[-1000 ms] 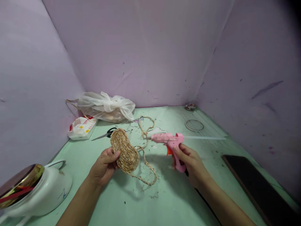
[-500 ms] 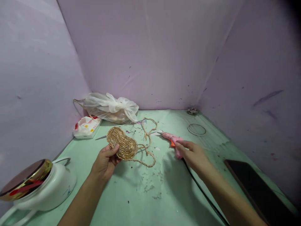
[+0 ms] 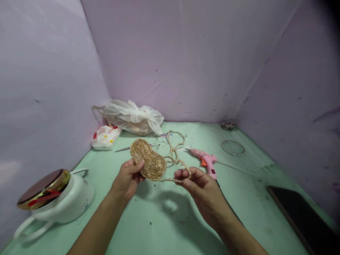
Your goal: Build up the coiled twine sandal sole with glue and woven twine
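Between thumb and fingers, my left hand (image 3: 130, 177) grips the lower left edge of a coiled straw-rope sole (image 3: 147, 161), shaped like a figure eight and held above the table. From its lower right edge runs a loose braided straw rope (image 3: 171, 180), which loops round and trails back over the table. The fingers of my right hand (image 3: 200, 187) are closed on that rope, near the loop's bend. Just beyond my right hand lies a pink glue gun (image 3: 204, 159) with an orange trigger, its nozzle pointing left and its black cord running under my right forearm.
A white pot (image 3: 63, 202) with a gold-rimmed item on top stands at left. Behind are a white box (image 3: 106, 138), a knotted plastic bag (image 3: 132, 117) and a pointed metal tool (image 3: 122, 149). At right lie a ring (image 3: 233, 147) and a dark phone (image 3: 300, 216). Walls enclose the table.
My right hand has let go of the glue gun, leaving it on the table, and moved left to take hold of the straw rope. The view has shifted slightly.
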{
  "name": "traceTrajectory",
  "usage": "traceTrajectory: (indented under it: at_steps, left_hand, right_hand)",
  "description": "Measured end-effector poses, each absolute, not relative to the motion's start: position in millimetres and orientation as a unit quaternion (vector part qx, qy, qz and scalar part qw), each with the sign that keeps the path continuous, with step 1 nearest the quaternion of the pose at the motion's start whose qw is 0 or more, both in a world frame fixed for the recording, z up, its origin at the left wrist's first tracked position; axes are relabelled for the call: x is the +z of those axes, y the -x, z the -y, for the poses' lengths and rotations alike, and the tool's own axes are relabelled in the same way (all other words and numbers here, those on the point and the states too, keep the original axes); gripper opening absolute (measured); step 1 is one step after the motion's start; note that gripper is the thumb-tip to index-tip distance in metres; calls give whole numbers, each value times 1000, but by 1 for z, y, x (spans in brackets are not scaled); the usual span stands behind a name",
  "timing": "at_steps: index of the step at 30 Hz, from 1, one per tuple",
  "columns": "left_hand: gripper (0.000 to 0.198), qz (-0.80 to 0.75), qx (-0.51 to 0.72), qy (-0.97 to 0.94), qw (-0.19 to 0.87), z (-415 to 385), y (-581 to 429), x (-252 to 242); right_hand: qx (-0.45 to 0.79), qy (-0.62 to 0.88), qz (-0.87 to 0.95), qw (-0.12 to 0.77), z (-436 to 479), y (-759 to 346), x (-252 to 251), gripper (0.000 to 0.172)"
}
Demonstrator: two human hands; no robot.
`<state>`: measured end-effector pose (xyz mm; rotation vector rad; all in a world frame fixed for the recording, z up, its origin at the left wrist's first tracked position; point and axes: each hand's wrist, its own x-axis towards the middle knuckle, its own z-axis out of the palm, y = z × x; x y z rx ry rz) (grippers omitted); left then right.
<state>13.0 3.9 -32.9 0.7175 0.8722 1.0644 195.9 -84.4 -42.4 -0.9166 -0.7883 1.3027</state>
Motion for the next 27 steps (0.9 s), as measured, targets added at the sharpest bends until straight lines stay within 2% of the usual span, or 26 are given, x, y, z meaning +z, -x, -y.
traceTrajectory:
  at_steps: [5, 12, 27]
  left_hand:
    - [28, -373, 464, -346, 725, -1, -13, -33]
    - [22, -377, 445, -368, 724, -1, -14, -36]
    - [25, -358, 390, -417, 738, 4, -14, -33]
  right_hand:
    - [505, 442, 339, 660, 82, -196, -48, 16]
    - [370, 484, 434, 664, 84, -200, -52, 10]
    - [315, 461, 476, 679, 83, -204, -53, 10]
